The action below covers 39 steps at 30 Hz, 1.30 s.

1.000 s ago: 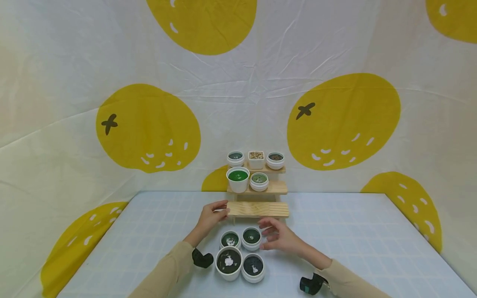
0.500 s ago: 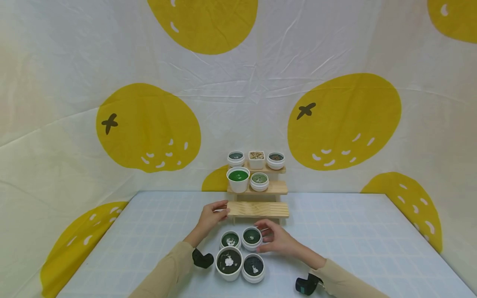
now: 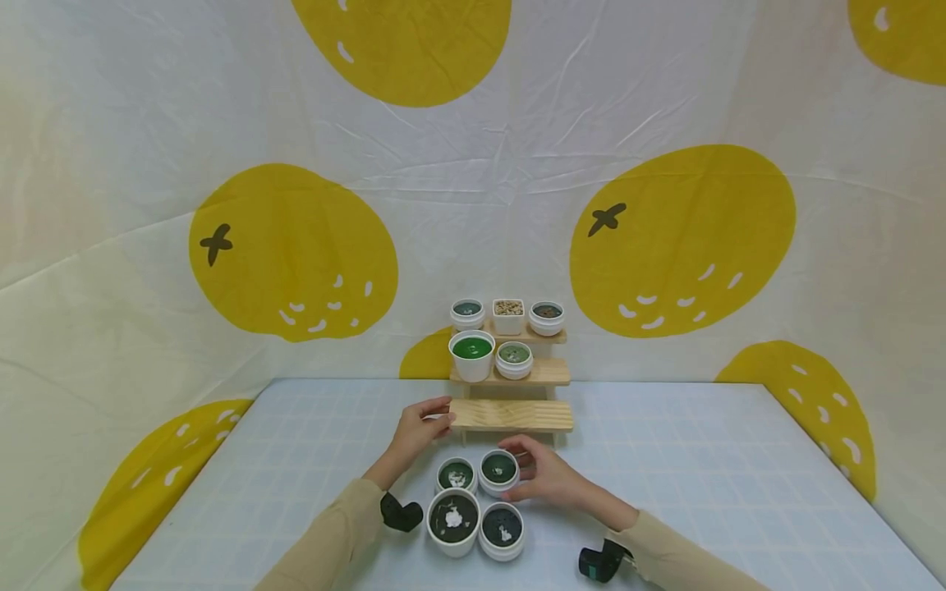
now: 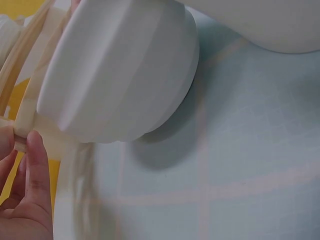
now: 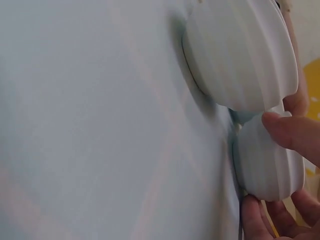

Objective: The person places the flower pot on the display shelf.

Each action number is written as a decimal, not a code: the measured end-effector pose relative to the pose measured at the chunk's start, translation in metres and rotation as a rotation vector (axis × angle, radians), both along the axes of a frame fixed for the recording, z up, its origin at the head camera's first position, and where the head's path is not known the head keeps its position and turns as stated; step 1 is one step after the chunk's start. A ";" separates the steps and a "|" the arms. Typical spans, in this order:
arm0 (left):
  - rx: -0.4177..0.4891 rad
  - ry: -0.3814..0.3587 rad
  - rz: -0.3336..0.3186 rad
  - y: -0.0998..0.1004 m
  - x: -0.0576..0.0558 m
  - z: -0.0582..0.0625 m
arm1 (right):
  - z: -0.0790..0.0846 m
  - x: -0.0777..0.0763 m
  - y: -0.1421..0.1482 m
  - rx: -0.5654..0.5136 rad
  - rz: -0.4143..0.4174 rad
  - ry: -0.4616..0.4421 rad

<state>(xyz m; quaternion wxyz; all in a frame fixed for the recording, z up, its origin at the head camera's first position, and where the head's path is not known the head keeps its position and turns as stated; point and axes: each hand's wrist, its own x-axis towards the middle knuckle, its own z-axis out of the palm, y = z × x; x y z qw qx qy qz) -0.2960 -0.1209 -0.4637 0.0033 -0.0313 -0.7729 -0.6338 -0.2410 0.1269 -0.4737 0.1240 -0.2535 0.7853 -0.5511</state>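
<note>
A small three-step wooden display stand [image 3: 512, 415] stands at the table's back. My left hand [image 3: 415, 433] pinches the left end of its lowest step; in the left wrist view thumb and finger [image 4: 36, 155] meet at the wood. Below it sit several small white pots with dark green or blackish tops. Around the back-right ribbed pot [image 3: 498, 470] my right hand [image 3: 543, 474] curls, thumb on its near side and fingers on its far side. The right wrist view shows the thumb [image 5: 287, 131] against this pot's wall, with the pot still close to the table.
Beside the held pot are a back-left pot [image 3: 456, 475], a larger front-left pot [image 3: 454, 522] and a front-right pot [image 3: 502, 531]. The stand's middle step bears a bright green pot [image 3: 472, 356] and a pale green pot [image 3: 514, 360]. Three small pots line its top step.
My right hand has moved left and closed round the back-right pot. The left hand has stayed at the stand, and the pots have kept their places.
</note>
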 end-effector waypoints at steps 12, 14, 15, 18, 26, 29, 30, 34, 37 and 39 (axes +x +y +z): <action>-0.003 0.007 -0.004 0.000 0.001 0.000 | 0.003 -0.002 -0.003 0.068 0.003 0.003; 0.001 0.009 -0.008 0.000 0.000 -0.001 | 0.003 -0.003 -0.003 0.074 0.005 0.001; 0.004 0.009 -0.008 0.000 0.000 -0.001 | 0.003 -0.003 -0.003 0.076 0.006 0.001; 0.011 0.011 -0.006 0.001 -0.001 -0.001 | 0.003 -0.004 -0.003 0.081 0.008 -0.001; 0.005 0.007 -0.008 0.000 0.000 0.000 | 0.006 -0.003 -0.001 0.100 0.018 0.018; -0.007 0.012 -0.024 0.000 0.004 0.007 | 0.007 -0.002 0.001 0.101 0.021 0.025; -0.010 0.013 -0.029 0.000 0.007 0.011 | 0.007 -0.002 0.002 0.100 0.021 0.026; -0.014 0.019 -0.032 0.001 0.017 0.024 | 0.007 0.000 0.006 0.074 0.021 0.017; -0.001 0.027 -0.014 0.001 0.010 0.014 | 0.005 0.002 0.010 0.049 0.016 0.023; 0.007 0.027 -0.002 0.000 0.003 0.003 | 0.003 0.003 0.014 0.047 0.007 0.035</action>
